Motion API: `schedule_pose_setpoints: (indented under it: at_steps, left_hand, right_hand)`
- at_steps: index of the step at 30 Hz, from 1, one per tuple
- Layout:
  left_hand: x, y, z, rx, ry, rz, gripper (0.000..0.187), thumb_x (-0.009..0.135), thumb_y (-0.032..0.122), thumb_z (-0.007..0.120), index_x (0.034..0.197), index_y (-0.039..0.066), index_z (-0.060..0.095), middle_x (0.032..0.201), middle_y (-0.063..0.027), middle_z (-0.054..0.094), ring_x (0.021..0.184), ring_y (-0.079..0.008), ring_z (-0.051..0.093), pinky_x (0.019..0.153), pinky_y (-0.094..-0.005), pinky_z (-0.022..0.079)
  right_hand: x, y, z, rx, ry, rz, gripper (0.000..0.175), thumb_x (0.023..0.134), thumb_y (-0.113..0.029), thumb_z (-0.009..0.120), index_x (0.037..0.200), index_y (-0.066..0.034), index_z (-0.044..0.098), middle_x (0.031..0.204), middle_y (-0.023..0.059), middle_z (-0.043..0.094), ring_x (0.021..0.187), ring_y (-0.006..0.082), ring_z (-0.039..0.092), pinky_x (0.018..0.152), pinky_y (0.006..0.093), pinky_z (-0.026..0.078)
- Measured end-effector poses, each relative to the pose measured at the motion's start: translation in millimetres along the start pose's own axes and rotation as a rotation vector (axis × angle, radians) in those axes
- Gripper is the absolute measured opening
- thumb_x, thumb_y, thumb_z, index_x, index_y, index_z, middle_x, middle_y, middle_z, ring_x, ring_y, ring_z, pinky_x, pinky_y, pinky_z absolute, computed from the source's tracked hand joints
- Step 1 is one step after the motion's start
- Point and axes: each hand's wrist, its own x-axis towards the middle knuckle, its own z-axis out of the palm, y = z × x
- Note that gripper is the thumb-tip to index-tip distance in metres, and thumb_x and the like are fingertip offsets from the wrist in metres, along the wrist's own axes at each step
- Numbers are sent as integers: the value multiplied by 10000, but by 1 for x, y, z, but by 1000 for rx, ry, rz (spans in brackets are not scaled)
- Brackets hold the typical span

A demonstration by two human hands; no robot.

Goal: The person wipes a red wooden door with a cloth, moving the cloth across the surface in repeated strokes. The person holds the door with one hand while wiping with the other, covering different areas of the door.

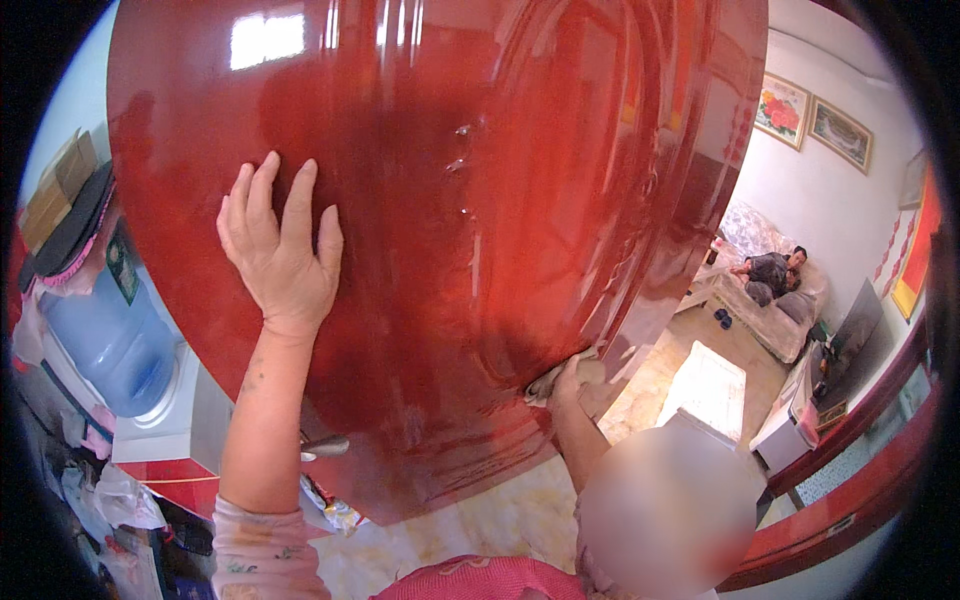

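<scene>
A glossy red-brown door panel (420, 247) with moulded curves fills the middle of the head view. Flat on its left part rests my left hand (281, 240), fingers spread and holding nothing. Low on the right side, my right hand (574, 382) presses a greyish cloth (551, 381) against the moulding near the door's edge. A metal door handle (325, 448) sticks out beside my left forearm. A round blurred patch hides the area around my right upper arm.
At left stands a water dispenser with a blue bottle (124, 345), near cardboard boxes (64, 187) and plastic bags (124, 499). Through the doorway, a person (776, 271) lies on a covered sofa (750, 315), beyond a white-topped table (705, 386). The red door frame (832, 525) curves along the lower right.
</scene>
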Motion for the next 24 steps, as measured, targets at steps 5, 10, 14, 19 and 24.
schedule_pose_setpoints:
  at_steps: [5, 10, 14, 19, 24]
  left_hand:
    - [-2, -7, -9, 22, -19, -10, 431, 868, 264, 637, 1282, 150, 601, 1414, -92, 451, 1345, -313, 362, 1097, -513, 277]
    - [-4, -7, -5, -14, 6, -12, 417, 876, 265, 631, 1275, 152, 597, 1411, -93, 442, 1344, -308, 355, 1097, -517, 283]
    - [-3, -5, -6, -24, 6, -14, 426, 872, 282, 630, 1272, 144, 581, 1413, -95, 422, 1340, -303, 348, 1092, -531, 301]
    - [-6, 7, 2, -111, -25, -41, 449, 867, 250, 641, 1293, 129, 567, 1419, -96, 393, 1369, -311, 302, 1122, -543, 269]
    - [-6, -1, -4, -89, 9, -36, 438, 836, 255, 653, 1243, 103, 597, 1397, -114, 412, 1346, -317, 334, 1109, -537, 280]
  right_hand:
    - [-19, -169, 56, -51, -21, -113, 790, 903, -667, 509, 1203, 63, 543, 1147, 184, 594, 1033, 280, 561, 957, 359, 435]
    - [-28, -328, 119, -28, -31, -947, 581, 991, -473, 513, 1200, 66, 571, 1111, 149, 609, 982, 260, 552, 938, 371, 427]
    - [-76, -413, 159, -122, -145, -1357, 664, 897, -499, 624, 1370, -51, 494, 1340, 195, 533, 1245, 328, 497, 1058, 407, 369]
    - [-194, -461, 206, -179, -229, -1722, 615, 793, -265, 754, 1328, -92, 507, 1266, 150, 594, 1192, 325, 565, 1008, 400, 442]
    - [-339, -435, 226, -463, -548, -2181, 715, 676, -192, 776, 1344, -300, 542, 1423, 144, 422, 1356, 333, 360, 1072, 540, 311]
